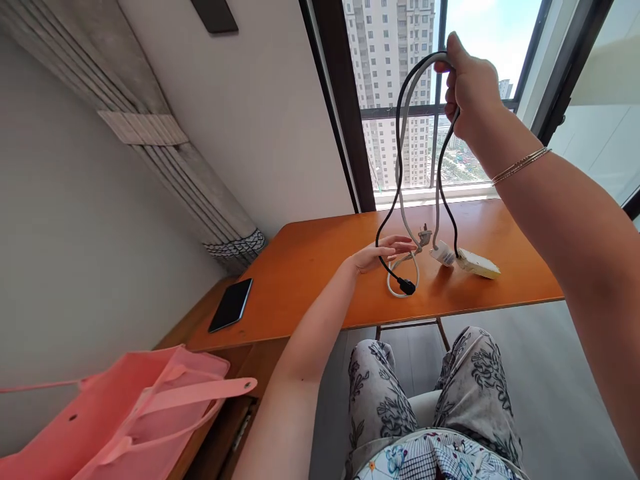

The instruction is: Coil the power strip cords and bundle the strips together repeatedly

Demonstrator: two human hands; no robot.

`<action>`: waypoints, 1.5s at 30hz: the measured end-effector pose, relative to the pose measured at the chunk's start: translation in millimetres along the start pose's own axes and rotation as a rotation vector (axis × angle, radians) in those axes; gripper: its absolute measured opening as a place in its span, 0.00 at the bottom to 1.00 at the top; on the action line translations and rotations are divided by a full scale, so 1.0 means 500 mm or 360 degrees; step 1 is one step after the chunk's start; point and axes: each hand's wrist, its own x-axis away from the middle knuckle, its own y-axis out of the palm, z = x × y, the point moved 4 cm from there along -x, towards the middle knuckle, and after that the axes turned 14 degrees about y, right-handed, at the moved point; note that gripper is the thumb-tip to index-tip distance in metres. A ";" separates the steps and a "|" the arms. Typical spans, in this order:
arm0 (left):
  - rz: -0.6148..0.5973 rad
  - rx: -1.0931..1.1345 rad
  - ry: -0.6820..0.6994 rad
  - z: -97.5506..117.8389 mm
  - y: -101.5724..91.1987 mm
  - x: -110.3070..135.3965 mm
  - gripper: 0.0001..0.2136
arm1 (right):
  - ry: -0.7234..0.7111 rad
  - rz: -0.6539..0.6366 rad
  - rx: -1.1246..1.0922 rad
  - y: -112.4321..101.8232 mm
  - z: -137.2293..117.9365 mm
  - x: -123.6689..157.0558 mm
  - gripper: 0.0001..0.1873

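My right hand [467, 83] is raised in front of the window, fingers closed round the looped middle of a black cable [399, 133] and a grey cable [403, 167]. Both cables hang down to the orange table [310, 267]. The black cable ends in a black plug [407, 287]. The grey cable ends in a grey plug [425, 237], and a white adapter [443, 254] and a cream power block [479, 264] lie on the table. My left hand [383, 252] reaches out low over the table, fingers stretched towards the hanging cables, holding nothing.
A black phone [231, 304] lies at the table's left end. A pink bag [125, 407] sits at the lower left on a wooden unit. A folded curtain hangs along the left wall. My patterned trousers [420, 380] show below the table edge.
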 end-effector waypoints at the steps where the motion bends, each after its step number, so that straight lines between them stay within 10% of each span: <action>1: -0.0048 -0.0026 0.0019 -0.013 0.012 -0.005 0.27 | -0.0008 0.0040 -0.0008 -0.003 -0.008 -0.002 0.24; 6: 0.0062 -0.0465 0.0271 -0.047 0.031 -0.026 0.34 | -0.0045 0.0095 -0.0044 -0.016 -0.035 0.005 0.25; 17: -0.0010 -0.2185 -0.0111 -0.046 -0.005 0.020 0.25 | -0.0012 0.0166 -0.0082 -0.069 -0.027 0.006 0.26; 29: 0.0307 -0.2150 -0.0226 -0.047 -0.118 0.092 0.27 | 0.0055 0.0355 -0.0155 -0.125 -0.013 -0.006 0.26; 41: 0.1574 -0.1158 -0.0133 -0.051 -0.208 0.166 0.24 | 0.0061 0.0344 -0.0180 -0.126 -0.007 -0.003 0.26; 45: 0.1547 -0.1162 -0.0194 -0.037 -0.226 0.181 0.21 | 0.0032 0.0259 -0.0097 -0.118 -0.008 0.006 0.25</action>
